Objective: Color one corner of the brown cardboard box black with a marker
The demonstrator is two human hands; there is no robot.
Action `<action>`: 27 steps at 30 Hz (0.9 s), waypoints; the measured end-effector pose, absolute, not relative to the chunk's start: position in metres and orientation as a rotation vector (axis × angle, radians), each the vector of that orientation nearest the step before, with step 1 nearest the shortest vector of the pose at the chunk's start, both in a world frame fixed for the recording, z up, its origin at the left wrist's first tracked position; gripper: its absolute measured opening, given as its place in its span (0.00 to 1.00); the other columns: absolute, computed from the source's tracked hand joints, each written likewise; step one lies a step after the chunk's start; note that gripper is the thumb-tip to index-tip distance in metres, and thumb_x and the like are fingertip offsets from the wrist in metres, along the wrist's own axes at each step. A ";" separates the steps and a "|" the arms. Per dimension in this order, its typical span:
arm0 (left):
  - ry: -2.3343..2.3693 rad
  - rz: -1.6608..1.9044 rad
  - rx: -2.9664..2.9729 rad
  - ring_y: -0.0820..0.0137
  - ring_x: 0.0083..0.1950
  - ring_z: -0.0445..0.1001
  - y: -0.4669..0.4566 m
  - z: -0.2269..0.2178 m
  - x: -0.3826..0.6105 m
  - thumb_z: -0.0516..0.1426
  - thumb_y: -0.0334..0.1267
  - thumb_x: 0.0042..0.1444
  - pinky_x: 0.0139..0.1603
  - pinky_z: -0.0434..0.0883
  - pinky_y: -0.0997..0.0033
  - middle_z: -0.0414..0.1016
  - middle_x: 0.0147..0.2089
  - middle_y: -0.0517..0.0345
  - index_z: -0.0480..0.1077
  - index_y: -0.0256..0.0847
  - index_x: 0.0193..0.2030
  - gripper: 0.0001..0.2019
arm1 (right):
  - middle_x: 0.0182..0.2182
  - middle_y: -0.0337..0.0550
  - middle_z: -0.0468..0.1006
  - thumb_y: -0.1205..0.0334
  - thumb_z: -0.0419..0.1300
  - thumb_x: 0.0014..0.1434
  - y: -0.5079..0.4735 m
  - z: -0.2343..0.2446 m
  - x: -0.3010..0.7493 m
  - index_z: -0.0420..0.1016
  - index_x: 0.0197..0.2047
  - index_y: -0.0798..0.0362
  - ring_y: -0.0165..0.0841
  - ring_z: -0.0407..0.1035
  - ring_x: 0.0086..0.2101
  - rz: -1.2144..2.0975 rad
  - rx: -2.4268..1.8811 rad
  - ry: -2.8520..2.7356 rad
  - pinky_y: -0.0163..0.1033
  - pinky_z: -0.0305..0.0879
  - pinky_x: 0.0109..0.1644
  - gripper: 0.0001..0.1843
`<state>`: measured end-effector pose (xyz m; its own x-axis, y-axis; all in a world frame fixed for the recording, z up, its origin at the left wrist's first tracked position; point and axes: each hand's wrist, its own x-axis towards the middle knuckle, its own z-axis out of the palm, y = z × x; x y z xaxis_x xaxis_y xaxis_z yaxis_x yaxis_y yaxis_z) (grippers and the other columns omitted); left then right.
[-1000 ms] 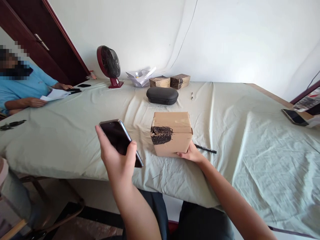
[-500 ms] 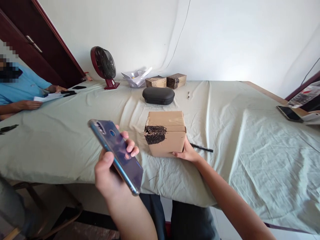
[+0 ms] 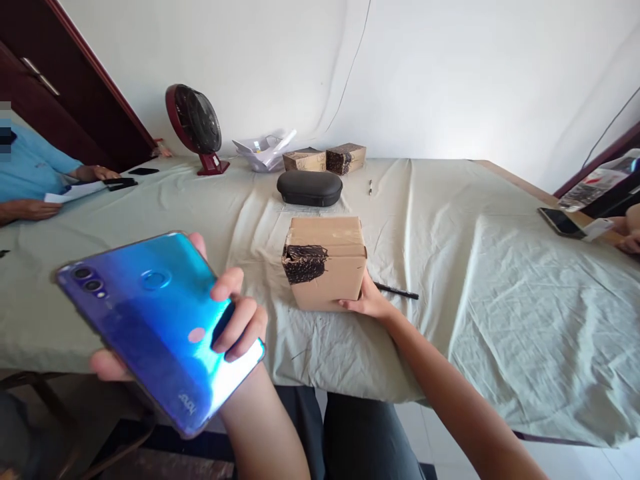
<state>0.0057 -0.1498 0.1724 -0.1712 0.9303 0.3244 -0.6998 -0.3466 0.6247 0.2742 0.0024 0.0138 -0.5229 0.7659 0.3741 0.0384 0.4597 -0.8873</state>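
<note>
A blue smartphone [image 3: 165,293] in a clear case is gripped in my left hand [image 3: 240,320], raised in front of the table edge, its back and cameras facing me. Its screen side is hidden. My right hand [image 3: 367,300] holds the lower right corner of a cardboard box [image 3: 327,287] that rests on the cloth, thumb on the front face. Black scribbled marks cover the box's left front edge. Beside my right wrist lies a black pen [image 3: 397,291], partly hidden by the hand.
Beyond the box are a black zip case [image 3: 310,189], two smaller cartons [image 3: 346,159], a plastic basket [image 3: 263,157] and a red fan [image 3: 195,127]. A person in a blue shirt [image 3: 35,160] holds paper at left. Another phone [image 3: 561,221] and a person's hand [image 3: 631,230] are at right.
My left hand has turned the smartphone and moved it left and nearer, so its blue back now shows broadly. My right hand stays on the box. The view has shifted slightly right.
</note>
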 end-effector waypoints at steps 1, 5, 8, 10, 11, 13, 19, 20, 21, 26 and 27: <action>0.367 1.751 0.810 0.77 0.21 0.54 -0.149 0.171 0.003 0.66 0.79 0.36 0.16 0.53 0.69 0.74 0.35 0.61 0.67 0.61 0.71 0.54 | 0.76 0.62 0.59 0.30 0.77 0.48 0.002 0.014 0.274 0.27 0.84 0.41 0.63 0.54 0.75 1.125 -0.676 -1.891 0.73 0.53 0.77 0.80; 0.251 1.715 0.784 0.79 0.19 0.51 -0.148 0.170 0.002 0.69 0.73 0.39 0.13 0.51 0.69 0.68 0.31 0.65 0.67 0.48 0.70 0.54 | 0.76 0.62 0.59 0.30 0.77 0.48 0.002 0.015 0.275 0.28 0.84 0.42 0.63 0.55 0.75 1.128 -0.683 -1.893 0.73 0.54 0.77 0.80; 0.251 1.698 0.691 0.80 0.21 0.51 -0.147 0.174 0.007 0.70 0.68 0.42 0.12 0.49 0.72 0.68 0.33 0.62 0.70 0.42 0.63 0.46 | 0.76 0.61 0.59 0.31 0.77 0.48 0.002 0.015 0.275 0.29 0.84 0.42 0.63 0.55 0.75 1.136 -0.692 -1.899 0.72 0.56 0.77 0.79; 0.276 1.710 0.648 0.79 0.23 0.53 -0.146 0.177 0.011 0.69 0.64 0.44 0.13 0.50 0.75 0.69 0.36 0.59 0.71 0.41 0.58 0.40 | 0.76 0.61 0.59 0.31 0.77 0.48 0.002 0.015 0.275 0.29 0.84 0.43 0.64 0.55 0.75 1.141 -0.695 -1.894 0.72 0.56 0.77 0.79; 0.295 1.714 0.641 0.78 0.25 0.55 -0.144 0.177 0.012 0.69 0.63 0.44 0.14 0.51 0.76 0.70 0.37 0.58 0.72 0.40 0.57 0.39 | 0.76 0.62 0.59 0.31 0.77 0.48 0.002 0.015 0.275 0.28 0.84 0.43 0.64 0.55 0.75 1.141 -0.697 -1.891 0.72 0.56 0.76 0.79; 0.349 1.712 0.639 0.76 0.28 0.58 -0.140 0.177 0.013 0.68 0.63 0.44 0.17 0.55 0.76 0.70 0.39 0.55 0.73 0.39 0.55 0.38 | 0.77 0.62 0.58 0.31 0.77 0.48 0.003 0.014 0.274 0.27 0.84 0.42 0.64 0.54 0.75 1.139 -0.701 -1.891 0.72 0.55 0.77 0.80; 0.539 1.644 0.557 0.73 0.32 0.62 -0.122 0.164 0.018 0.64 0.64 0.48 0.24 0.63 0.75 0.69 0.41 0.52 0.75 0.37 0.53 0.35 | 0.78 0.61 0.54 0.31 0.77 0.49 0.004 0.014 0.274 0.27 0.84 0.42 0.63 0.52 0.76 1.108 -0.699 -1.902 0.72 0.54 0.78 0.79; 0.556 1.654 0.526 0.73 0.32 0.62 -0.120 0.162 0.019 0.65 0.63 0.49 0.24 0.63 0.76 0.68 0.41 0.53 0.75 0.38 0.54 0.34 | 0.78 0.61 0.54 0.31 0.77 0.49 0.004 0.014 0.275 0.27 0.84 0.42 0.64 0.52 0.76 1.101 -0.700 -1.904 0.72 0.53 0.78 0.79; 0.565 1.666 0.503 0.74 0.32 0.61 -0.119 0.161 0.020 0.65 0.62 0.49 0.24 0.62 0.77 0.68 0.40 0.54 0.75 0.39 0.53 0.33 | 0.79 0.61 0.53 0.31 0.77 0.49 0.004 0.014 0.275 0.28 0.84 0.42 0.64 0.52 0.76 1.095 -0.702 -1.906 0.72 0.53 0.78 0.79; 0.555 1.648 0.529 0.77 0.28 0.55 -0.118 0.161 0.020 0.69 0.61 0.41 0.20 0.54 0.77 0.66 0.37 0.57 0.76 0.39 0.51 0.35 | 0.80 0.60 0.49 0.31 0.77 0.49 0.005 0.013 0.276 0.27 0.84 0.41 0.63 0.50 0.77 1.095 -0.699 -1.909 0.72 0.53 0.78 0.79; 0.554 1.643 0.541 0.77 0.28 0.55 -0.118 0.162 0.019 0.69 0.61 0.39 0.20 0.54 0.77 0.67 0.37 0.57 0.76 0.39 0.50 0.36 | 0.80 0.60 0.50 0.31 0.77 0.49 0.006 0.013 0.276 0.27 0.84 0.41 0.63 0.50 0.77 1.097 -0.701 -1.910 0.72 0.53 0.78 0.80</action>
